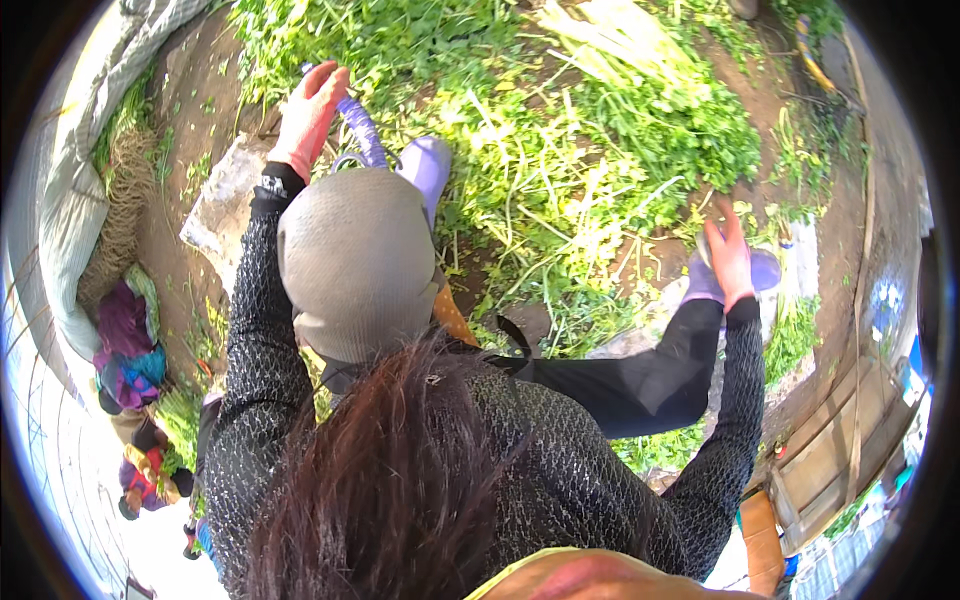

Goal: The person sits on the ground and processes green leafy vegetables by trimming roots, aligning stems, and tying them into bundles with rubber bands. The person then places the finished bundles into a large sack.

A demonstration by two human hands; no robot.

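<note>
My left hand (311,120), in a coral glove, is at the upper left on a curved handle wrapped in purple (361,129). The handle's lower end disappears behind a rounded grey ribbed fabric (360,262). A lilac boot (427,171) stands beside the handle. My right hand (729,255), also gloved, hangs with fingers apart over another purple boot (701,283), and nothing is plainly held in it. Just above it lies a large bunch of leafy celery (675,112) with pale stalks. Loose stems and yellowing leaves (540,202) cover the ground between my hands.
More celery greens (375,37) are heaped at the top. A rolled pale cover (75,225) runs along the left edge, beside brown netting (124,214). Other people (150,469) are at the lower left. A wooden frame (825,442) stands at the lower right.
</note>
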